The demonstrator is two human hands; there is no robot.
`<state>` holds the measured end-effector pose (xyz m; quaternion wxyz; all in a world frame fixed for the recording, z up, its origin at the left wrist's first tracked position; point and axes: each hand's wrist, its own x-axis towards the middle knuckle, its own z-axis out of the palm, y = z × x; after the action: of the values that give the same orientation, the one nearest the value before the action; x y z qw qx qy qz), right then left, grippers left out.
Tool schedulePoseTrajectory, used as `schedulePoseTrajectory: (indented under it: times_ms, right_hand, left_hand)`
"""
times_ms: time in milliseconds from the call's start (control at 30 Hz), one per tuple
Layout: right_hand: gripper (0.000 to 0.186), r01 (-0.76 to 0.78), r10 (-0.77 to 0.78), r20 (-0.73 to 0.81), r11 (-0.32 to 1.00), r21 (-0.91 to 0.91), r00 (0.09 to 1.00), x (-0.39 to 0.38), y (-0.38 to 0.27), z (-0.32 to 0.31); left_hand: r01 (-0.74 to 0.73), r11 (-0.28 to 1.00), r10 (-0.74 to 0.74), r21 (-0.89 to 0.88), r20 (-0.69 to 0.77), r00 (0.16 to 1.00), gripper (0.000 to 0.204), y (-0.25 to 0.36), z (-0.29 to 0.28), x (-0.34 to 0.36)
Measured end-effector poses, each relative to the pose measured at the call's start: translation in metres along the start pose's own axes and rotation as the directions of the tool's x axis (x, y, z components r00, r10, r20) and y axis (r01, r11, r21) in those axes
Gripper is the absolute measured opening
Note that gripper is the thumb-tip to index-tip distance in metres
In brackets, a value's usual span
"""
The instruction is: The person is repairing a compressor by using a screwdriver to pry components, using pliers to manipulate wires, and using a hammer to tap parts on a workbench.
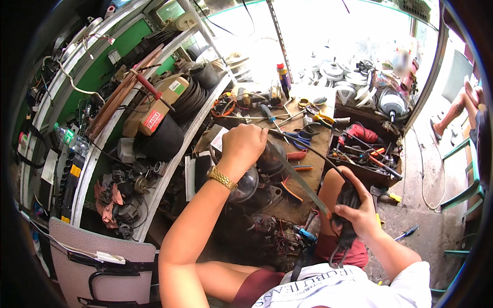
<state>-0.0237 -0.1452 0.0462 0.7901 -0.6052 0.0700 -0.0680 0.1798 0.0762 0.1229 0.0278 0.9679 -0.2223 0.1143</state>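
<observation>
Stretching a thin flat strip (298, 177) b/w two hands, the person sits at a cluttered bench; strip is grey, smooth, prob. metal, straight-edged, reddish at its lower end, and slants down from L hand (242, 146) to R hand (362, 213). L fingers are closed in a fist round its upper end; R fingers wrap a soft-looking dark bundle (347, 200), thumb laid across it, strip's low end meeting it there. Slim black cord (308, 146) arcs alongside, above the strip. L wrist has a gold link watch (222, 178). Benchtop (303, 208) is worn brown wood, strewn w/ tools, incl. blue-handled pliers (300, 138), orange-handled pliers (291, 190) & a blue screwdriver (268, 113). Bright opening behind; grey floor (426, 220) to the R w/ another screwdriver (408, 232) on it. Pale shelving (177, 159) on L bears a cardboard box (172, 90), black bucket (163, 138) & coiled black tubing (190, 97). Open toolbox (387, 179) sits just past R hand; white round plastic parts (331, 69) are piled farther back. Green chair (465, 187) far R, near another person's leg (457, 110). L hand & forearm partly block a glossy dark dome (246, 187); R hand hides part of the bundle.
</observation>
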Motion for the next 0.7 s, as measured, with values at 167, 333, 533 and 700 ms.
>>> schedulePoseTrajectory:
  times_ms: [167,333,533,700]
  right_hand:
    - [0.073,0.045,-0.049,-0.048,0.996,-0.082,0.998,0.117,0.014,0.074]
    - [0.082,-0.147,0.179,-0.028,0.702,-0.696,0.984,0.052,-0.042,0.043]
    - [0.075,0.234,-0.259,0.062,0.71,-0.664,0.964,0.03,0.011,0.003]
    - [0.071,0.064,-0.063,-0.035,0.997,0.033,0.997,0.117,0.035,0.069]
  left_hand:
    - [-0.058,0.998,0.059,0.021,-0.068,0.996,0.044,0.007,0.007,0.015]
    - [-0.021,1.0,0.02,0.013,0.038,0.999,0.044,-0.004,0.002,-0.004]
    - [-0.07,0.997,0.07,0.016,0.006,0.998,0.042,0.007,0.001,-0.002]
    - [-0.024,0.999,0.024,-0.027,0.018,1.0,0.042,0.005,-0.004,0.01]
